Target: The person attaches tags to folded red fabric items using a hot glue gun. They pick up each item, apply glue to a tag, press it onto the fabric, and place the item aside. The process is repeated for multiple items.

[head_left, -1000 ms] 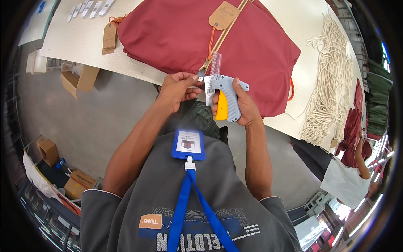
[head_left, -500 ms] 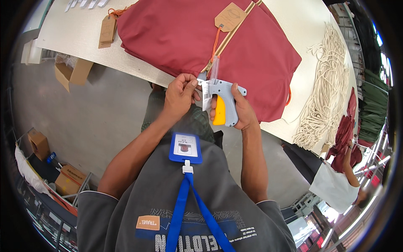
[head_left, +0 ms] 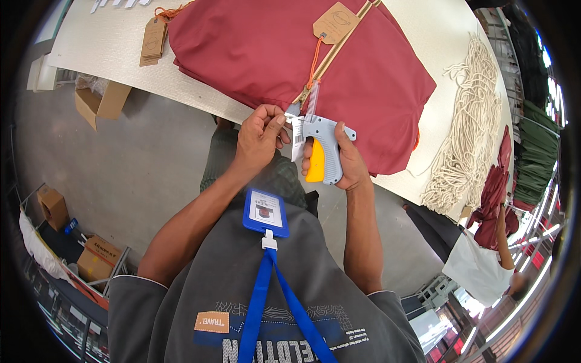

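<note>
My right hand (head_left: 346,160) is wrapped round the grip of a grey tagging gun (head_left: 330,145) with a yellow trigger. A strip of clear plastic fasteners (head_left: 313,100) stands up from the gun's top. At the gun's nose hangs a white barcode tag (head_left: 298,139). My left hand (head_left: 264,133) pinches at the tag's upper end, beside the zipper end of a dark red fabric item (head_left: 260,54); exactly what lies between the fingertips is hard to see. A brown cardboard hang tag (head_left: 334,23) on an orange cord lies on the red fabric near the zipper.
The red item lies on a pale table (head_left: 200,97). A stack of brown tags (head_left: 154,42) is at the left, a bundle of cream cords (head_left: 469,133) at the right. Below the table edge stands an open carton (head_left: 103,103). Another person (head_left: 478,266) handles red fabric at the right.
The view has shifted slightly. My hands, the tagging gun and the white tag keep nearly the same places relative to each other; the other person at the right has moved a little.
</note>
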Demonstrator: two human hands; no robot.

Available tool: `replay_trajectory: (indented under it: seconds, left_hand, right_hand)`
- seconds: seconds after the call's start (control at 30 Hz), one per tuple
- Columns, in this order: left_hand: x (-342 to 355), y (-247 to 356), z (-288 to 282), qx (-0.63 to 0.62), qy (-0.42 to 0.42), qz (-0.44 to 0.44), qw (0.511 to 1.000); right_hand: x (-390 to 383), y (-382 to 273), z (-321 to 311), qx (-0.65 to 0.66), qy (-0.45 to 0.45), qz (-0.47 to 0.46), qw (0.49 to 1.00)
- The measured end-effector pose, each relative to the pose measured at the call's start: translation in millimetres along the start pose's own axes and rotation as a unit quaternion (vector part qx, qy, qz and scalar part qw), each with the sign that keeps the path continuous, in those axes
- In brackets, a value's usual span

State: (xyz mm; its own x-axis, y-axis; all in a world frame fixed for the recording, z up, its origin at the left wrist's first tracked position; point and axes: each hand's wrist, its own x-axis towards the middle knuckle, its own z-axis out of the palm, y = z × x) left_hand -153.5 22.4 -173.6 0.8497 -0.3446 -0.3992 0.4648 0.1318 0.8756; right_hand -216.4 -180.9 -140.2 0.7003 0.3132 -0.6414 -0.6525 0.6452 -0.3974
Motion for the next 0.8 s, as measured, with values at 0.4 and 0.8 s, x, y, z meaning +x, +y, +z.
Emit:
replay_trajectory:
  seconds: [0.4, 0.8]
  left_hand:
    - [-1, 2, -4, 0.009, -0.012, 0.006, 1.000]
    - [-13, 20, 4, 0.108, 0.077, 0.055, 0.990]
  right_hand:
    - [1, 8, 5, 0.011, 0.001, -0.015, 1.000]
    - [8, 13, 6, 0.033, -0.046, -0.026, 0.998]
